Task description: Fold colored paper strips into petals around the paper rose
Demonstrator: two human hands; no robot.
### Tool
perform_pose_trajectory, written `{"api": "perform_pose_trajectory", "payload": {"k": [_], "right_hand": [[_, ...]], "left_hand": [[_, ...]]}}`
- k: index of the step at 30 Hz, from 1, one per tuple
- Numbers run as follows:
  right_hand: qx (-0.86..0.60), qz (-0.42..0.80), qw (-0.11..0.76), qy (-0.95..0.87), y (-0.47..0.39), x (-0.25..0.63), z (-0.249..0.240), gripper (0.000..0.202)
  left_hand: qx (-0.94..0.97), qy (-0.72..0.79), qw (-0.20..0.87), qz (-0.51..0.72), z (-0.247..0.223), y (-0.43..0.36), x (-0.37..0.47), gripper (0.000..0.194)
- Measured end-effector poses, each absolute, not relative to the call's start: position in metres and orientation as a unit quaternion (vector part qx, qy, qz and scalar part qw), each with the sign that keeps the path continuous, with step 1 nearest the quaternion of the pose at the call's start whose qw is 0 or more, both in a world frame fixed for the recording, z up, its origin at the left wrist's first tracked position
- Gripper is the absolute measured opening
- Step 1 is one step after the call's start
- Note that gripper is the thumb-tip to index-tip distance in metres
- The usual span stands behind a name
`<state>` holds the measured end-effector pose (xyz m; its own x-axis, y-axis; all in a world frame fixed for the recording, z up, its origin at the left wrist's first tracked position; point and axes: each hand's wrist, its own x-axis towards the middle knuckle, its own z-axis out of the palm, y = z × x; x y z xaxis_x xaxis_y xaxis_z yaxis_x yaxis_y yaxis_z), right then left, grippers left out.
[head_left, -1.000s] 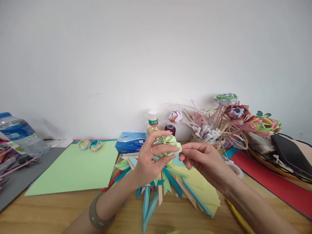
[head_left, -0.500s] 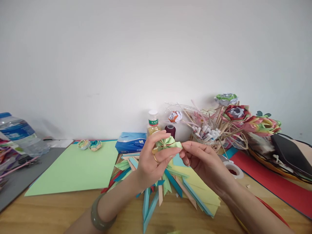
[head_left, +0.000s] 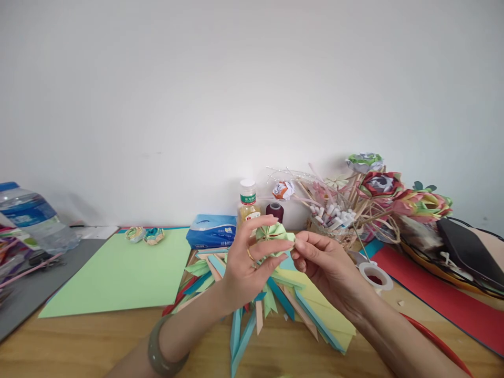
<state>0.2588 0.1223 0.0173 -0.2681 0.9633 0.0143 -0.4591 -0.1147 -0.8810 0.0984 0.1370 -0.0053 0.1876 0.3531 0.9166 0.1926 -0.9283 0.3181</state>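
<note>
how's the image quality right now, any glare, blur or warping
Head view: soft, even light, brightest mid-wall; faint shadow beside the water bottle; wide-angle stretch toward the edges; green folded paper partly hidden by the left hand

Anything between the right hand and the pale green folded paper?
Nothing visible: the right hand pinches the right edge of the pale green folded paper. The left hand holds it, fingers partly covering its front.
</note>
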Motion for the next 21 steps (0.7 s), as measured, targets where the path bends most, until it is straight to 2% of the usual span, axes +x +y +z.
{"api": "perform_pose_trajectory", "payload": {"k": [9, 14, 21], "right_hand": [[-0.301, 0.707, 0.468, -0.435, 0.1225, 0.2652, 0.025, 0.02], [-0.297, 0.696, 0.473, -0.452, 0.1241, 0.2668, 0.0242, 0.018], [-0.322, 0.685, 0.476, -0.448, 0.1228, 0.2665, 0.0257, 0.021]], "left_hand": [[0.744, 0.175, 0.173, 0.621, -0.0082, 0.139, 0.0984, 0.035], [0.732, 0.174, 0.216, 0.622, -0.0105, 0.1405, 0.0991, 0.035], [0.736, 0.173, 0.206, 0.621, -0.0111, 0.1408, 0.0984, 0.036]]}}
